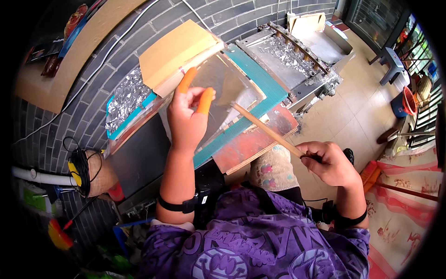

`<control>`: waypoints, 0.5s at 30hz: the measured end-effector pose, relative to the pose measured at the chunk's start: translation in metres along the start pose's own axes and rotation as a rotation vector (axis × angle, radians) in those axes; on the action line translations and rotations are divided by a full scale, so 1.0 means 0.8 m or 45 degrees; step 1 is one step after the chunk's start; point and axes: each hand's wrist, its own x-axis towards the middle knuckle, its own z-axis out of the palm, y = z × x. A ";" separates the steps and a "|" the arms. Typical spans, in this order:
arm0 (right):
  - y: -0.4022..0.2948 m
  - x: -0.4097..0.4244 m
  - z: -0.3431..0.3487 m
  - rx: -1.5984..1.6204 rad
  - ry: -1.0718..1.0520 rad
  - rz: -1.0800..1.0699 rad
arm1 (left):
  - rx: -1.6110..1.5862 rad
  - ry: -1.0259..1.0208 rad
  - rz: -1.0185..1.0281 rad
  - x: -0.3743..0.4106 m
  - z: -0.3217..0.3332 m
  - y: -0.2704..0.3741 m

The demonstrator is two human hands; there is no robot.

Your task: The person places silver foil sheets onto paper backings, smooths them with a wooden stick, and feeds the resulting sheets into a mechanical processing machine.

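My left hand (190,115) wears orange finger cots on the thumb and index finger. Its fingers are apart, with nothing visible between them, beside a tan cardboard sheet (176,52) resting on a thick pale stack (195,69). In my right hand (331,165) is a slim wooden stick (266,129), whose blurred far tip hovers at or just over a glossy grey sheet (223,75); contact cannot be made out. That sheet lies on a teal ribbed mat (268,82). Under the mat a worn red board (244,150) juts towards me.
Crumpled silver foil scraps (127,97) fill a blue-edged tray (108,129) by the brick wall (129,55). Beyond the mat stands a metal machine (275,66) strewn with silvery bits. A grey stool (390,61) and a bucket (400,104) stand at the right.
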 end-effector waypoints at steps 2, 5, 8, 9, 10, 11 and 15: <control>0.001 0.011 0.002 0.031 -0.028 -0.016 | 0.276 0.078 0.045 -0.009 -0.022 -0.019; 0.001 0.027 0.003 0.104 -0.047 -0.018 | 0.584 0.140 -0.064 -0.031 -0.059 -0.042; -0.002 0.044 0.002 0.147 -0.062 0.032 | 0.861 0.182 -0.273 -0.057 -0.090 -0.056; -0.006 0.050 0.003 0.165 -0.074 0.040 | 0.954 0.194 -0.356 -0.066 -0.097 -0.059; -0.010 0.057 0.004 0.182 -0.085 0.047 | 1.045 0.206 -0.440 -0.073 -0.103 -0.063; -0.012 0.063 0.007 0.197 -0.085 0.047 | 1.089 0.199 -0.457 -0.077 -0.107 -0.068; -0.011 0.094 0.028 0.197 -0.066 0.001 | 1.144 0.197 -0.500 -0.087 -0.114 -0.083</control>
